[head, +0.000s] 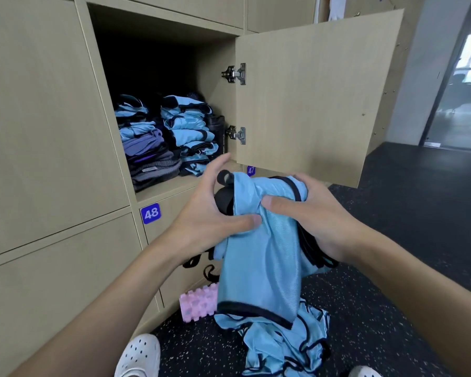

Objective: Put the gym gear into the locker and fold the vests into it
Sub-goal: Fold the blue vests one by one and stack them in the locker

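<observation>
Folded vests (186, 131), shiny blue, sit stacked in the open wooden locker (163, 190). In front of it, the left hand (215, 210) and right hand (313, 216) each clutch a silky, black-trimmed blue vest (261, 257) above a crumpled pile (283, 344) on the speckled floor (378, 308).

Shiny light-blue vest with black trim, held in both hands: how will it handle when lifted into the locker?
Likely floppy: the shiny light-blue vest droops in folds below the left hand and right hand. Probably slippery, given its sheen. Seems light, since thumb pinches hold it.
</observation>
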`<state>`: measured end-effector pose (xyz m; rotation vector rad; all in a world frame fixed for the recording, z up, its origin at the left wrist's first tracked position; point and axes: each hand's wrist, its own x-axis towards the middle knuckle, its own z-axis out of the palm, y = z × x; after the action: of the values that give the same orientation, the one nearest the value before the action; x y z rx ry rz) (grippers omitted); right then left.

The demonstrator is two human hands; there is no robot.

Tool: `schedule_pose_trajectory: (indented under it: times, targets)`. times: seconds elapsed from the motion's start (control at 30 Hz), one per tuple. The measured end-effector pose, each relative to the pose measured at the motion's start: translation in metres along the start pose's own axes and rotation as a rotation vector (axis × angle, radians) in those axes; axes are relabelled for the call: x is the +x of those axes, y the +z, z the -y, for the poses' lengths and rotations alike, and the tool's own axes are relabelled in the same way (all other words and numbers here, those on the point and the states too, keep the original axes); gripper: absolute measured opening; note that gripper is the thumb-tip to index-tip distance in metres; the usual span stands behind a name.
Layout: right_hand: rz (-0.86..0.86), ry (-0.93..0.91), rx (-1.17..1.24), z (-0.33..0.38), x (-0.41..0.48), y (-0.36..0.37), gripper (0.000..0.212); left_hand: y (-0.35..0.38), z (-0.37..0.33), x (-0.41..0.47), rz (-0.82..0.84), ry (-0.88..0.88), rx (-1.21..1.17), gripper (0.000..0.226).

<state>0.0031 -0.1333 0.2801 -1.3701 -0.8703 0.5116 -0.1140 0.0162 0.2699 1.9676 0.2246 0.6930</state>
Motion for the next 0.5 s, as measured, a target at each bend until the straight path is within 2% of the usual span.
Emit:
schedule_pose_trajectory:
  times: [0.07,0.13,0.2,0.27,0.37,0.5]
  targets:
    - [-0.029,-0.014,-0.014,-0.0022,0.0007,-0.0020,0.063,0.0013,-0.0013,0.0001,-0.075,-0.011,-0.045,0.095]
    - [0.024,-0.050,-0.114,-0.0014,-0.0010,-0.0011,0.097,0.0033,-0.0004,0.0015,-0.182,0.000,-0.086,0.093]
    - [0.111,-0.095,-0.177,-0.0039,-0.0026,-0.0001,0.114,0.0050,0.0008,0.0031,-0.264,-0.023,-0.181,0.095]
    - [0.173,-0.127,-0.205,-0.0050,-0.0029,0.0012,0.114,0.0053,0.0030,0.0051,-0.295,-0.089,-0.308,0.097]
    - [0.210,-0.123,-0.247,-0.0020,-0.0029,0.0012,0.099,0.0056,0.0007,0.0036,-0.309,-0.134,-0.366,0.097]
    - [0.143,-0.091,-0.262,0.0014,-0.0008,0.0006,0.090,0.0077,-0.0002,0.0020,-0.244,-0.165,-0.406,0.093]
